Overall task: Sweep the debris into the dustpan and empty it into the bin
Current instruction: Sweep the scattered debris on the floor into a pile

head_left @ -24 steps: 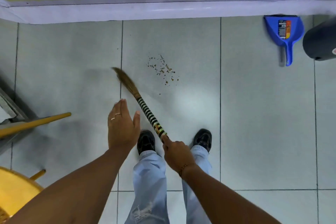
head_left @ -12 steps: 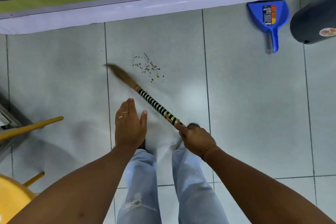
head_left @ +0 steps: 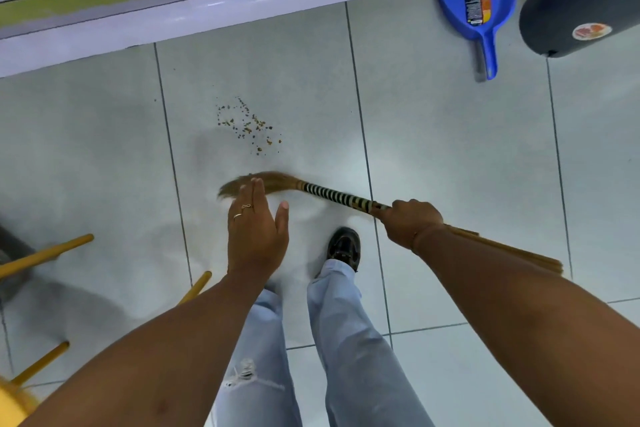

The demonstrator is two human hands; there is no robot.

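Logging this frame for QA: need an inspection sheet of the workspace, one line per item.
Surface: pale tiled floor, dark grout lines.
Job's things: debris scattered on one tile; broom bristles near it, not touching; blue dustpan by the wall, apart; dark bin beside it.
Clutter: yellow stool legs at left.
Hands: right hand gripping broom handle; left hand open, empty.
Cables: nothing seen.
Surroundings: white and green wall base.
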